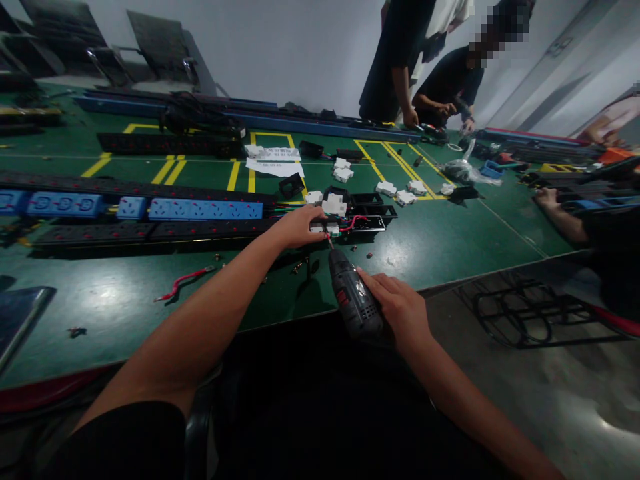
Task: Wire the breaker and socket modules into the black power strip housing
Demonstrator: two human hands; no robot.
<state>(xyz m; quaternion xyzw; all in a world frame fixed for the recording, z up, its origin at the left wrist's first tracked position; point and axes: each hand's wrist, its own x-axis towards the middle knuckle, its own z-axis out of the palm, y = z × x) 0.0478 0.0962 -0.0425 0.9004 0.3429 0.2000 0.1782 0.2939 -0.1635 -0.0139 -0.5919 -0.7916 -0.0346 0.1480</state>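
Black power strip (210,230) lies on the green table (450,247), near its front edge. Its long axis runs left to right across my view, the open, wired end pointing right. There my left hand (296,228) pinches a white block (316,227) between thumb and fingers; my right hand (400,303) wraps the power drill (356,297). I should brace the block firmly, hold the bit (330,243) straight and press lightly, clear of the red wires (356,220).

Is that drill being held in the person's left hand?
No, the right hand grips the drill, while the left hand is at the white parts above the drill's tip.
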